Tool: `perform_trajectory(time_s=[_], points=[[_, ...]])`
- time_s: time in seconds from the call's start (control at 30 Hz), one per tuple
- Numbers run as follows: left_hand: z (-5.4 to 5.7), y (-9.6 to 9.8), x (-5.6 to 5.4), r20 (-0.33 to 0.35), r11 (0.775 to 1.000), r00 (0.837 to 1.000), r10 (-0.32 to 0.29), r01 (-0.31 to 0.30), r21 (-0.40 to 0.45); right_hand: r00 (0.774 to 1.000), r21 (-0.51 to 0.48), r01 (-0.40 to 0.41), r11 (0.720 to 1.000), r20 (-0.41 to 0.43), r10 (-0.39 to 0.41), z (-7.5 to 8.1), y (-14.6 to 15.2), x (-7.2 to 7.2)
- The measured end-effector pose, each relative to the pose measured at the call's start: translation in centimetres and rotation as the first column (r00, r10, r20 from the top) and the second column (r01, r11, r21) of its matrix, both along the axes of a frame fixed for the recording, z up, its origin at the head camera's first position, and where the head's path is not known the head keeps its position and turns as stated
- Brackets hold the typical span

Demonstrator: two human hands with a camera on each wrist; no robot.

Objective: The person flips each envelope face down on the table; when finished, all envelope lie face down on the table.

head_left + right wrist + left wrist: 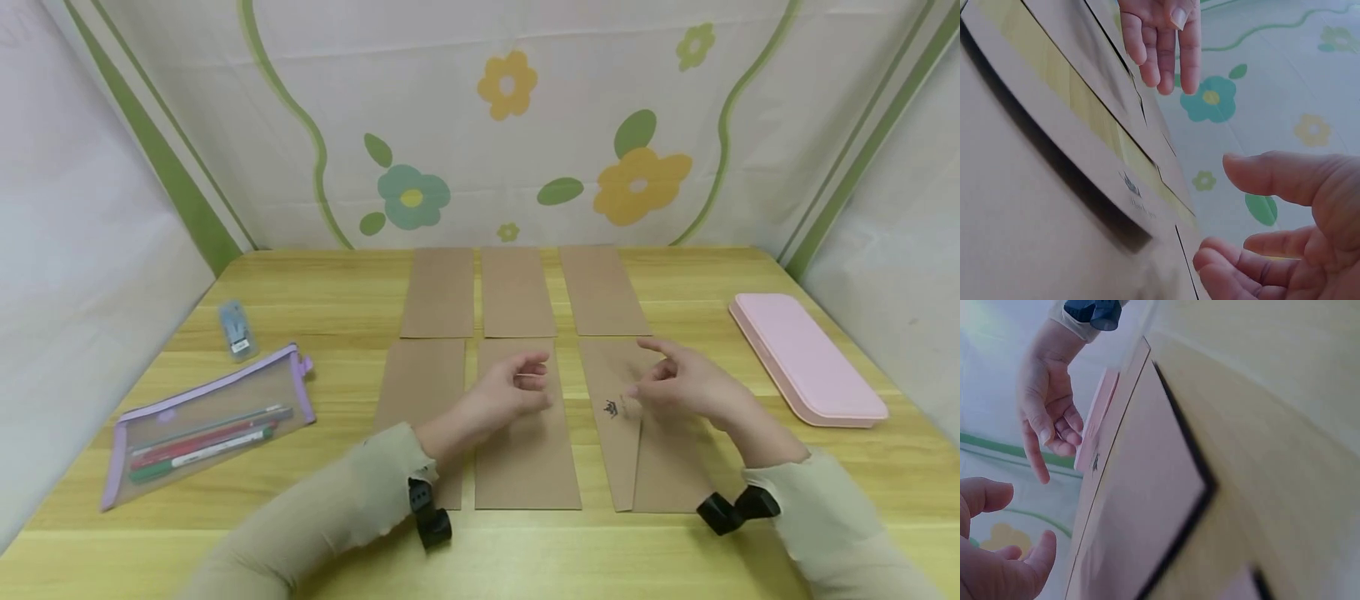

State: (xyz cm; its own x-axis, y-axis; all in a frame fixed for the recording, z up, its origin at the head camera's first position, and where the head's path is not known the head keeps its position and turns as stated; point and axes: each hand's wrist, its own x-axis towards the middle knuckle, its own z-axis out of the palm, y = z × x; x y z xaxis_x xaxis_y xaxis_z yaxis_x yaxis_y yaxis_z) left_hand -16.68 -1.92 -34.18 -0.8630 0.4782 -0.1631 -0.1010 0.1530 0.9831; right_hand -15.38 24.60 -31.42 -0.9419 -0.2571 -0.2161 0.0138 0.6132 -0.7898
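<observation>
Two rows of three brown paper pieces lie in front of me. My left hand (510,390) hovers over the middle front brown paper piece (525,475), fingers loosely bent and holding nothing. To its right my right hand (686,379) is above the right front brown paper piece (671,479). In the right wrist view that hand's thumb and fingers (1272,269) are apart with nothing between them. A narrow flap (1104,194) on this piece stands slightly raised, with a small crown print and lettering. The left front brown paper piece (420,375) is partly covered by the left forearm.
On the left lie a clear pencil pouch (206,387) with purple edging and several pens inside, and a small blue item (237,331) behind it. A pink case (810,358) lies at the right. A flowered cloth (465,125) hangs behind the wooden table (525,558).
</observation>
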Motion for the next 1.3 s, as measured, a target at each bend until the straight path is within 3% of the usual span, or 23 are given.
perform_trajectory(time_s=[0.17, 0.37, 1.07, 1.3], points=[[-0.3, 1.8, 0.1, 0.030, 1.000, 0.999, -0.024, 0.024, -0.010, 0.999, 0.077, 0.033, 0.996, -0.037, -0.030, -0.2, 1.4, 0.6], [-0.6, 3.4, -0.1, 0.053, 1.000, 0.998, -0.026, 0.026, 0.014, 0.999, 0.112, 0.048, 0.993, -0.015, -0.046, -0.7, 2.5, 1.0], [-1.1, 6.0, -0.2, 0.119, 1.000, 0.993, 0.000, -0.001, 0.011, 0.999, 0.026, 0.031, 0.999, 0.037, -0.032, -1.5, 2.9, 1.1], [-1.4, 6.6, -0.2, 0.144, 0.997, 0.988, 0.052, -0.059, 0.047, 0.999, 0.019, 0.044, 0.999, 0.028, -0.044, -1.8, 3.0, 1.0]])
